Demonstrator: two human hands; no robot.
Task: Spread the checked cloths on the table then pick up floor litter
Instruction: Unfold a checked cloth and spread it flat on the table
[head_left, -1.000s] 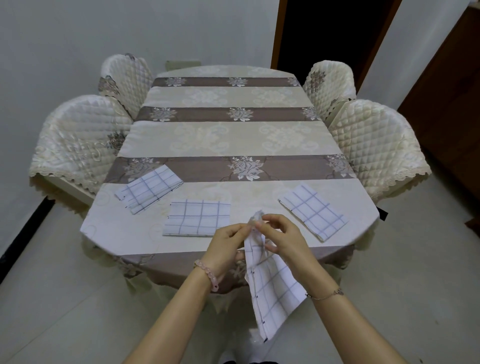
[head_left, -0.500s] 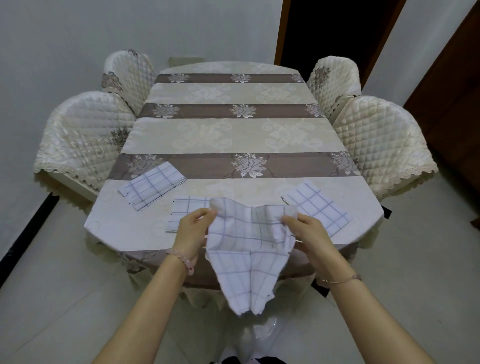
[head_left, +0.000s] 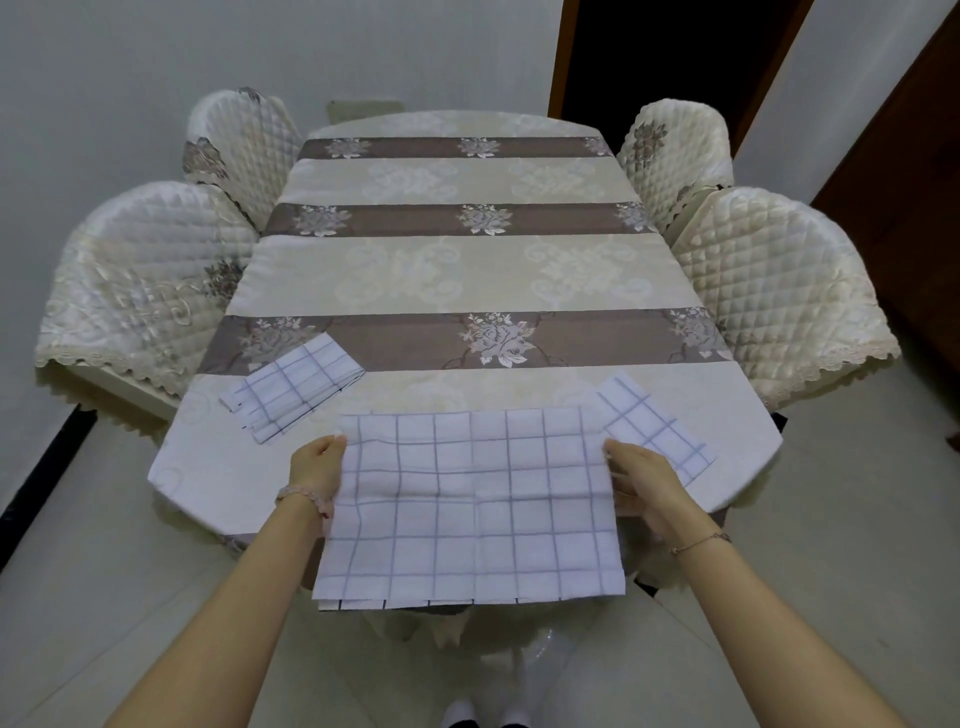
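Person's arms, head view. Both forearms are bare to the bottom edge of the frame. The left hand (head_left: 317, 467) has a bead bracelet (head_left: 304, 496) of round, pale pink beads at the wrist. The right hand (head_left: 644, 480) has a thin metal chain bracelet (head_left: 698, 541). White footwear (head_left: 460, 711) shows at the bottom edge; sock or shoe cannot be told.

Reaching forward with both bare forearms, spread apart. Pinching cloth (head_left: 472, 499) at its left edge with left grip (head_left: 314, 467), at its right edge with right grip (head_left: 641, 480), thumbs on top.
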